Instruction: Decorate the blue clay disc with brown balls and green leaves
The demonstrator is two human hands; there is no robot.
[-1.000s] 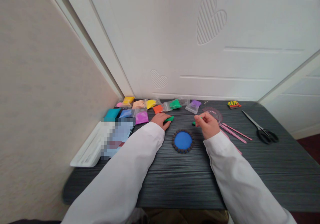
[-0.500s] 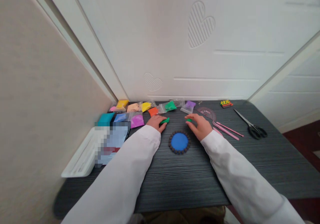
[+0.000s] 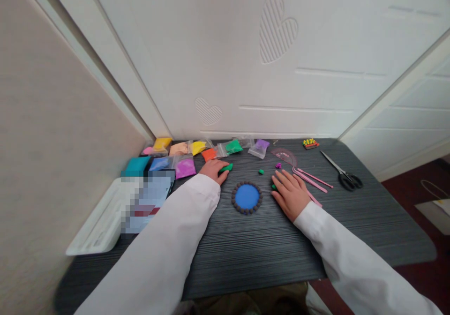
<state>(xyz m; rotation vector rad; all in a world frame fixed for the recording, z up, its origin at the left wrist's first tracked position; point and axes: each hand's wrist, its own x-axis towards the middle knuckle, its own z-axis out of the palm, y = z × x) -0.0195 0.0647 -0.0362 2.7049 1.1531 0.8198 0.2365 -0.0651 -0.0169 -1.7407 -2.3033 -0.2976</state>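
Observation:
My left hand (image 3: 212, 170) rests on the table with its fingers curled round a lump of green clay (image 3: 227, 168). Flat on the table, fingers stretched out, lies my right hand (image 3: 289, 192); a bit of green clay (image 3: 274, 187) shows at the fingers' left edge, mostly covered. Between the hands, nearer to me, sits a blue clay disc (image 3: 247, 197) ringed by small dark brown balls. A small green clay piece (image 3: 261, 171) lies beyond the disc, and a small purple piece (image 3: 278, 166) is just past my right fingertips.
Bags of coloured clay, such as green (image 3: 234, 146) and magenta (image 3: 185, 168), line the back left. A white tray (image 3: 100, 221) stands at left. Pink tools (image 3: 312, 182), a clear pink protractor (image 3: 285, 155), scissors (image 3: 346, 176) and a small yellow-and-red item (image 3: 310, 144) lie at right.
My right hand has moved right and nearer to me, from a curled hold on green clay to lying flat. A small green piece now lies uncovered. The left hand keeps its hold.

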